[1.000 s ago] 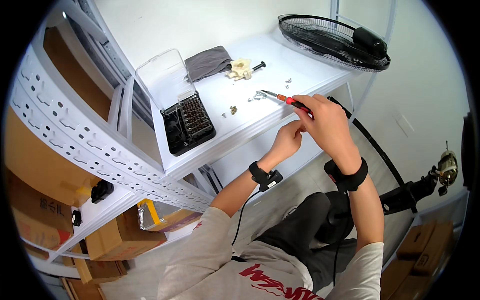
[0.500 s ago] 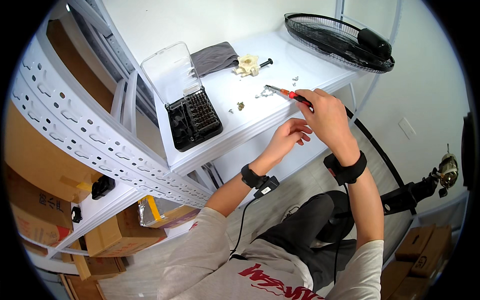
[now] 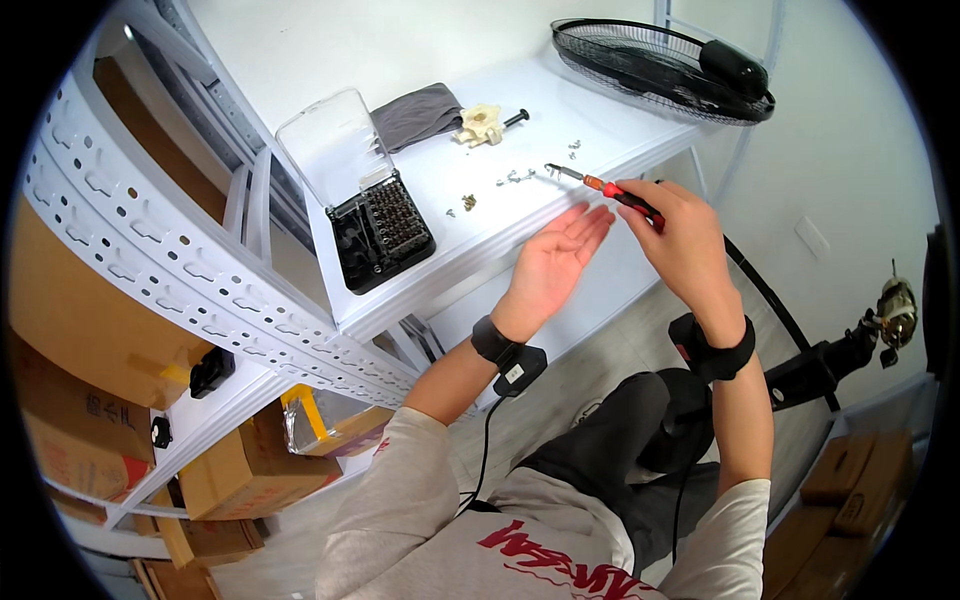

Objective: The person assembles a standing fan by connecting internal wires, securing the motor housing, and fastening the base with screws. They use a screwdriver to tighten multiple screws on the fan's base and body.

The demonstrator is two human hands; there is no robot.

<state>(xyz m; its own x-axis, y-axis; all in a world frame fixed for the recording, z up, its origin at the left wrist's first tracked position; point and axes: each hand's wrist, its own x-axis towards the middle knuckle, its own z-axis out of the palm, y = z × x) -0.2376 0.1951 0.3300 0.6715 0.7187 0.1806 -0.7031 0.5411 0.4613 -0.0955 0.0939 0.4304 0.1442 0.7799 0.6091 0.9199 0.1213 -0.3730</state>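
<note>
Right hand (image 3: 685, 232) wrapped round the handle of a slim red-and-black screwdriver with orange collar (image 3: 612, 190), well right of the landmark, a black plastic bit case with raised clear lid (image 3: 400, 272). Tip points toward the case; whatever is at the tip, too small to tell. Left hand (image 3: 555, 262) palm up, fingers extended, right of the case, below the screwdriver. Small silver screws (image 3: 515, 177) and brass-coloured screws (image 3: 469, 202) right of case. Cream star-shaped plastic part (image 3: 480, 124) up-right of case.
</note>
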